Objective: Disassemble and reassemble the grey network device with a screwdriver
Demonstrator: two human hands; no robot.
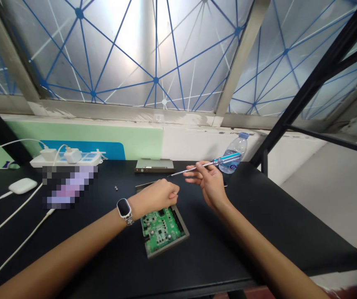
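Note:
My right hand grips a screwdriver with a clear blue handle; its thin shaft points left, tip near my left hand. My left hand, closed in a pinch with a smartwatch on the wrist, rests over the far end of a metal drive case holding a green circuit board. What the left fingers hold is hidden. A small screw lies on the black table to the left of the case.
A flat metal cover lies at the back of the table. A water bottle stands at the back right. A white power strip with chargers, white cables and a white earbud case sit at the left.

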